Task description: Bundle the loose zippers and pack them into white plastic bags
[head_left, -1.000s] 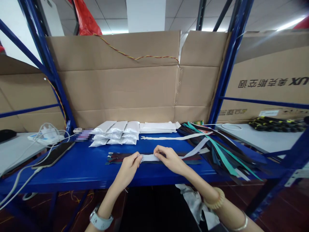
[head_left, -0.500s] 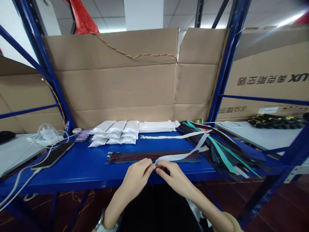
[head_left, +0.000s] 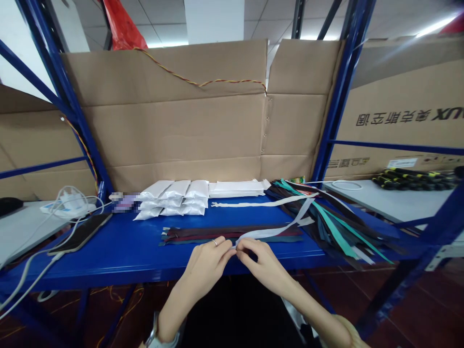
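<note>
Left grip [head_left: 206, 263] and right grip [head_left: 259, 262] nearly closed, fingers pinching the near end of a long white fabric zipper [head_left: 268, 233] between them. Zipper runs up and right, over a flat row of dark zippers [head_left: 232, 235] on the blue steel shelf [head_left: 108, 253]. Loose heap of dark and teal zippers [head_left: 335, 227] just right of the row.

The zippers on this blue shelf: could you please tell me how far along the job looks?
Already laid out: a neat row of dark zippers lies straight, with a cream zipper behind it. In hand: the left hand and right hand pinch the end of a pale zipper. Remaining: a loose heap of dark and teal zippers lies to the right.
</note>
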Demonstrator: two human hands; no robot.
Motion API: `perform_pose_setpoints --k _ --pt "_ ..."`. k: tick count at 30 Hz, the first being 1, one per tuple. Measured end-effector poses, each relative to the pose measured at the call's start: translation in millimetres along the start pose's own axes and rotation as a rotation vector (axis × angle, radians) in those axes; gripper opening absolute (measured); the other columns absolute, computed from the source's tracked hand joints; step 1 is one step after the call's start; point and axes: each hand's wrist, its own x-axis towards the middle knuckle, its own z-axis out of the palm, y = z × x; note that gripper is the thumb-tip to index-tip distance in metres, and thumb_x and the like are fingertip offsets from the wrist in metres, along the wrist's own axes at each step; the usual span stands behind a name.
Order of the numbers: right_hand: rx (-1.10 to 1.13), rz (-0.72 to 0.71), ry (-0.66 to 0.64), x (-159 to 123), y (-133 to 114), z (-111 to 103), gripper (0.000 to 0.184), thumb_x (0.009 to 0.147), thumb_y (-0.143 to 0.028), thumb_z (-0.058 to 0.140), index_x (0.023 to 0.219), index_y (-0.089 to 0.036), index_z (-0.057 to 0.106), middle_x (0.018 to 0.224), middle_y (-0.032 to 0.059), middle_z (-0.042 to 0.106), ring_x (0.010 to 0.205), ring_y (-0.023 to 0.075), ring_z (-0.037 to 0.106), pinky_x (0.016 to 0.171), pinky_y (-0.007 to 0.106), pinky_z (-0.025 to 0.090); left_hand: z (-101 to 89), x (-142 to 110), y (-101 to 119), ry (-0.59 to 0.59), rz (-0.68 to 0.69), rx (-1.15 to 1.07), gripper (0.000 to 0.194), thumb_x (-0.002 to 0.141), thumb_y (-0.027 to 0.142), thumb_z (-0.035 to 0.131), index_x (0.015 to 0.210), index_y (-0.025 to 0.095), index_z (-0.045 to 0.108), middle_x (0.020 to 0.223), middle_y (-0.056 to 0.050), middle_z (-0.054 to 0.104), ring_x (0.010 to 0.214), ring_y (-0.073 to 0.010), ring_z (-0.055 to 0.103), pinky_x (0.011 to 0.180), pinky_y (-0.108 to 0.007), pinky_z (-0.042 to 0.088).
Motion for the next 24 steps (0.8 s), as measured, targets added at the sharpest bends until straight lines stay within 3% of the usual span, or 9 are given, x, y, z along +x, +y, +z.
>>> perform_pose_setpoints --k 5,17,20,24 --pt "-0.241 -0.057 0.021 -1.3 -3.4 -1.3 0.019 0.087 -0.014 0.045 0.068 -0.019 0.045 0.071 -0.0016 0.054 0.073 0.0158 0.049 0.068 0.029 0.031 -2.2 0.5 -3.6 -0.007 0.031 0.025 0.030 0.096 0.029 0.033 0.079 0.020 0.055 0.079 -0.001 0.059 0.068 -0.0119 0.054 0.058 -0.023 0.030" --pt "-0.441 -0.111 0.152 0.9 3.5 -2.3 0.016 0.085 -0.015 0.045 0.070 -0.019 0.051 0.076 0.0007 0.050 0.073 0.0153 0.046 0.069 0.031 0.029 -8.7 -1.4 -6.0 0.041 0.049 0.054 0.033 0.097 0.031 0.031 0.079 0.020 0.056 0.078 -0.002 0.061 0.071 -0.0124 0.057 0.060 -0.023 0.032" --pt "-0.560 -0.087 0.257 3.6 21.0 -19.5 0.017 0.084 -0.016 0.046 0.068 -0.018 0.051 0.074 0.0016 0.050 0.073 0.0163 0.044 0.070 0.032 0.028 -23.0 -5.2 -20.0 0.108 -0.030 0.078 0.035 0.097 0.035 0.030 0.079 0.020 0.056 0.077 -0.002 0.060 0.072 -0.0125 0.057 0.063 -0.022 0.034" --pt "-0.748 -0.033 0.406 5.0 47.7 -61.2 0.021 0.081 -0.021 0.050 0.060 -0.019 0.052 0.079 0.0042 0.052 0.077 0.0197 0.043 0.069 0.033 0.028 -48.3 -14.7 -58.2 0.206 -0.208 0.152 0.034 0.095 0.040 0.033 0.079 0.021 0.056 0.079 0.000 0.062 0.071 -0.0133 0.058 0.064 -0.022 0.034"
